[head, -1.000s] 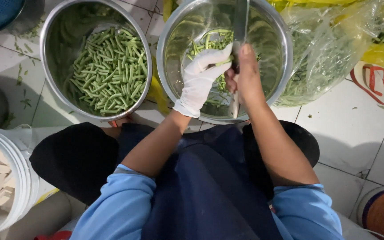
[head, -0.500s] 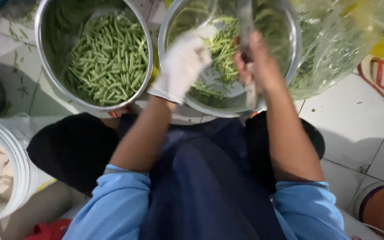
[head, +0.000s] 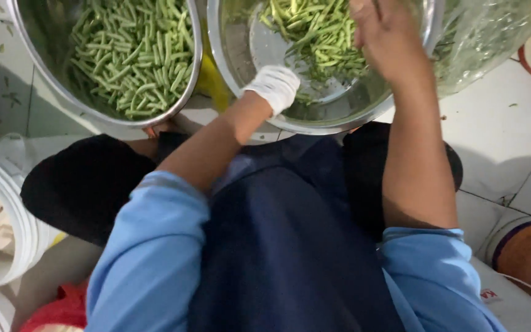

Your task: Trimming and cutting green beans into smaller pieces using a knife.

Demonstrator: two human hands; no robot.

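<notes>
White tiled floor (head: 511, 147), two steel bowls. Gloved left hand (head: 276, 86) dips into right bowl (head: 232, 67) beside uncut green beans (head: 318, 37); fingers hidden, grip unclear. Bare right hand (head: 385, 37) hovers above, fingers out of frame. Cut beans (head: 133, 55) fill left bowl (head: 44, 67). Gathering step, apparently.

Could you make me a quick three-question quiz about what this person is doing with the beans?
1. True or false: the left hand wears a white glove.
2. Which steel bowl holds more cut green beans: A, the left bowl, or B, the right bowl?
3. Fill in: the bare right hand is raised over the ___ bowl.

Key: 1 true. 2 A; the left bowl is nearly full, while bare metal shows on the right bowl's bottom. 3 right.
</notes>
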